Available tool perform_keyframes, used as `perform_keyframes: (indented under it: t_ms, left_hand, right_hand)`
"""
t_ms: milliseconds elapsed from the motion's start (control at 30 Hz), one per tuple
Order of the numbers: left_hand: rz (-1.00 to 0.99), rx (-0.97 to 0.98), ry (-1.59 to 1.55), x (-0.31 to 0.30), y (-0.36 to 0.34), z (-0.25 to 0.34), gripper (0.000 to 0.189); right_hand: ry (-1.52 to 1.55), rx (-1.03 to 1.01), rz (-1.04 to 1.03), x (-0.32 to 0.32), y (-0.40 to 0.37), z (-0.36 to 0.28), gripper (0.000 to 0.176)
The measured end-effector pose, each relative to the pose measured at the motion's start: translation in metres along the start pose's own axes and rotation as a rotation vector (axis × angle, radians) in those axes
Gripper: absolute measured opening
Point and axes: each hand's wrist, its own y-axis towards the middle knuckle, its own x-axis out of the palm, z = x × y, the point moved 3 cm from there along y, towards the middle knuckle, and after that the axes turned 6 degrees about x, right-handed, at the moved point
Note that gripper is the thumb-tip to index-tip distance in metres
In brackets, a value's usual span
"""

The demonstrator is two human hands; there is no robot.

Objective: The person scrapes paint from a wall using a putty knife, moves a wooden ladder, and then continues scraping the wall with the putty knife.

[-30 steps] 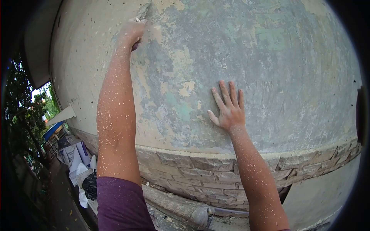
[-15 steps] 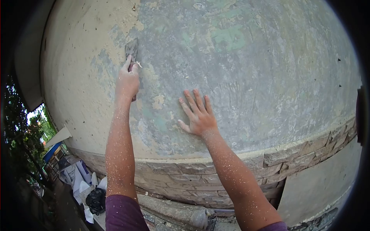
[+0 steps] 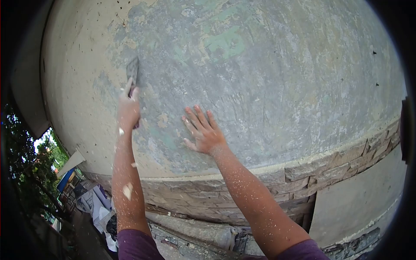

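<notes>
Far left, low: clutter (image 3: 89, 199) of white sheets and a dark bag is lying on the ground below the wall, well apart from both hands. Nothing readable on it.

Left hand (image 3: 128, 110) is reaching up, fingers (image 3: 130, 86) wrapping tight round the handle of the scraper (image 3: 132, 69), one finger running up toward the blade. Blade is pointing up and sitting against the wall (image 3: 281, 86), right at the edge where cream paint is giving way to the bare grey-green patch. My read: the extended finger is putting pressure behind the blade, and the shallow angle is letting the edge get under the paint.

Paint chips (image 3: 128, 190) are sticking to the left forearm, with fine white dust covering both arms. Purple sleeve (image 3: 134, 245) is showing at the bottom.

Right hand (image 3: 203, 132) is lying flat on the stripped patch, just right of the left hand and lower than the blade, fingers spread, holding nothing. Probably bracing the body while the other arm is pushing.

Stone band (image 3: 329, 169) is running under the plaster, below both hands. A dusty pipe-like piece (image 3: 203, 234) is lying at its foot.

No brands, labels or writing showing on the scraper, the wall or anything else.
</notes>
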Motion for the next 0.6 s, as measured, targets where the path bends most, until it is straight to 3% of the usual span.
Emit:
perform_keyframes:
  t_ms: [67, 167, 267, 367, 433, 500, 600]
  left_hand:
    - [-0.103, -0.189, -0.165, 0.003, -0.047, 0.024, 0.045]
    - [0.037, -0.095, -0.124, 0.006, -0.009, 0.013, 0.046]
    - [0.059, -0.114, -0.148, -0.008, 0.065, 0.022, 0.048]
    - [0.017, -0.194, -0.185, -0.024, 0.072, 0.023, 0.048]
    - [-0.033, -0.296, -0.206, -0.018, 0.037, 0.012, 0.048]
    - [-0.007, -0.203, -0.184, -0.008, -0.023, -0.007, 0.048]
    - [-0.131, -0.292, -0.296, 0.034, -0.156, -0.066, 0.046]
  right_hand:
    - [0.004, 0.01, 0.007, 0.001, 0.002, 0.0, 0.075]
    - [-0.01, 0.0, -0.01, -0.001, -0.003, -0.004, 0.075]
    - [0.002, 0.011, -0.034, -0.001, 0.0, -0.002, 0.075]
    - [-0.001, 0.006, -0.014, -0.001, 0.0, -0.003, 0.078]
    - [-0.021, 0.022, -0.006, -0.002, 0.0, -0.002, 0.076]
    - [-0.039, 0.01, -0.034, -0.002, -0.003, -0.004, 0.075]
    - [-0.069, 0.01, -0.03, -0.004, -0.005, -0.006, 0.074]
